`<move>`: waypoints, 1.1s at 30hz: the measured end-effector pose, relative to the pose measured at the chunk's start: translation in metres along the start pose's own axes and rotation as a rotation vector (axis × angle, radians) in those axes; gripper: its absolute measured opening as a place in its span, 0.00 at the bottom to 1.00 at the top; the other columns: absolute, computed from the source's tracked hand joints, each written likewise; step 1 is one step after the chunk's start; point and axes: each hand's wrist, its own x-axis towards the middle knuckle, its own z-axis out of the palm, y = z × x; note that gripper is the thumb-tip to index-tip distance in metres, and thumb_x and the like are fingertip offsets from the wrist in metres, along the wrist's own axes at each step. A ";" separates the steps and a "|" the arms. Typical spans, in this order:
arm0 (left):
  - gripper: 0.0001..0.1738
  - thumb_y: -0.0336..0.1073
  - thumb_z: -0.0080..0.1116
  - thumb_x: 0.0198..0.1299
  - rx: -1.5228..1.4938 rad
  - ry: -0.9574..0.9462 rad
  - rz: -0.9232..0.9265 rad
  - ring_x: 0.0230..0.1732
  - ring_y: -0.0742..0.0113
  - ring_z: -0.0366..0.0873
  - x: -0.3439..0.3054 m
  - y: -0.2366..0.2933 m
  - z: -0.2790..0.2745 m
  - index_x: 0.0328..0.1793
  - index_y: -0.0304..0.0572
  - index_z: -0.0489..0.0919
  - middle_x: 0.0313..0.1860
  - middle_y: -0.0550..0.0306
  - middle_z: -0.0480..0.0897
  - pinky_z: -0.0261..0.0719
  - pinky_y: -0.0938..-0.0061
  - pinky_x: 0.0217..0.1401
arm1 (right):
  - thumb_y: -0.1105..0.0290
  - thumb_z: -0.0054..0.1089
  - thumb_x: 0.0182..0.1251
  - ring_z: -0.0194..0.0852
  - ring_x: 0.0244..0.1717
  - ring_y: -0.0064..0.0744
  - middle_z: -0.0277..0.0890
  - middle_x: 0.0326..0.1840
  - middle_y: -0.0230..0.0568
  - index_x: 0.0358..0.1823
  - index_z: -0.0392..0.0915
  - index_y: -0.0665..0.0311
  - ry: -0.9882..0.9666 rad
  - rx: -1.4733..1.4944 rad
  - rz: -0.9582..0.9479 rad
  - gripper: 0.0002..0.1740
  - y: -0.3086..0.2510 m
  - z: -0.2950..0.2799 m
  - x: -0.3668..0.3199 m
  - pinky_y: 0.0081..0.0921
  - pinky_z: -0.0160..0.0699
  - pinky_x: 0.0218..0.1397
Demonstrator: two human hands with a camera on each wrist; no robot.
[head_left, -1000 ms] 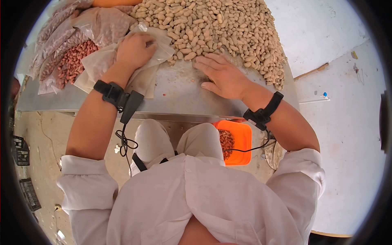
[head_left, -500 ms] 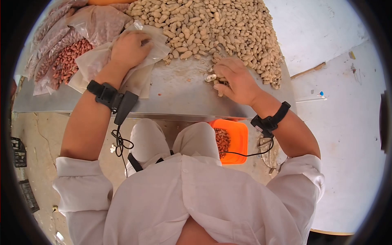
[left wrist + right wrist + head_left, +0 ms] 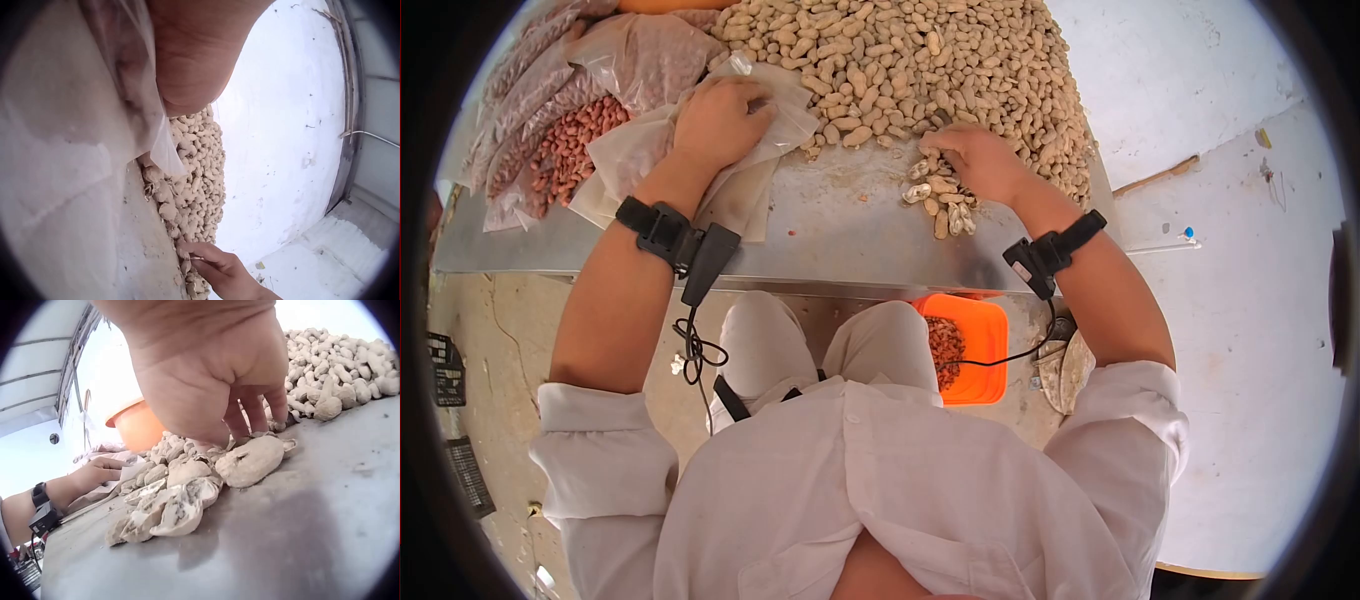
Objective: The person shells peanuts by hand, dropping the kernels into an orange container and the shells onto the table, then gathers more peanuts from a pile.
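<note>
My left hand [image 3: 718,122] rests on a clear plastic bag [image 3: 635,155], with its fingertips hidden; in the left wrist view the bag's sheet [image 3: 164,147] hangs beside the palm. At the near edge of the peanut heap [image 3: 900,60], my right hand [image 3: 978,160] reaches down with bent, separated fingers. The right wrist view shows the fingers [image 3: 251,415] touching down behind a whole peanut [image 3: 253,462] and split shells [image 3: 181,509]. This small cluster [image 3: 942,190] lies on the metal table, just in front of the heap.
Bags of reddish shelled peanuts [image 3: 580,140] lie at the table's left. Below the near edge stands an orange container [image 3: 990,350] with reddish pieces inside. An orange bowl [image 3: 139,428] shows behind the heap. Black crates [image 3: 468,475] are on the floor at far left.
My right hand has drawn toward the table's near edge and then moved back to the heap. Several peanuts and split shells now lie uncovered in front of it. My left hand stays on the bag.
</note>
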 end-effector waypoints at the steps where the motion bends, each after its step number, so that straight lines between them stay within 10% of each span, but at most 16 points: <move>1: 0.17 0.47 0.54 0.54 0.000 0.002 0.000 0.58 0.56 0.71 0.000 0.000 0.000 0.46 0.50 0.83 0.52 0.59 0.79 0.65 0.62 0.62 | 0.77 0.50 0.61 0.71 0.47 0.48 0.74 0.44 0.47 0.49 0.77 0.56 -0.052 0.000 0.001 0.16 0.000 0.000 0.004 0.35 0.71 0.52; 13: 0.17 0.48 0.54 0.54 -0.003 0.004 0.006 0.57 0.55 0.71 0.000 -0.003 0.004 0.46 0.51 0.83 0.53 0.58 0.79 0.65 0.61 0.62 | 0.67 0.55 0.61 0.71 0.53 0.51 0.73 0.51 0.54 0.57 0.72 0.53 0.215 0.240 0.122 0.20 -0.021 -0.034 0.016 0.37 0.70 0.57; 25: 0.16 0.47 0.54 0.53 -0.005 0.040 0.047 0.54 0.55 0.73 0.001 -0.003 0.004 0.43 0.50 0.83 0.48 0.58 0.81 0.69 0.62 0.58 | 0.39 0.59 0.52 0.37 0.74 0.58 0.45 0.74 0.52 0.67 0.61 0.49 -0.191 0.150 0.116 0.43 -0.034 -0.004 -0.029 0.47 0.44 0.72; 33: 0.17 0.43 0.55 0.53 0.004 0.001 0.033 0.54 0.54 0.73 0.000 0.003 -0.003 0.44 0.43 0.82 0.50 0.55 0.80 0.69 0.65 0.58 | 0.49 0.56 0.59 0.55 0.64 0.53 0.61 0.62 0.50 0.62 0.67 0.50 0.100 -0.026 -0.094 0.30 -0.044 0.023 -0.035 0.42 0.56 0.66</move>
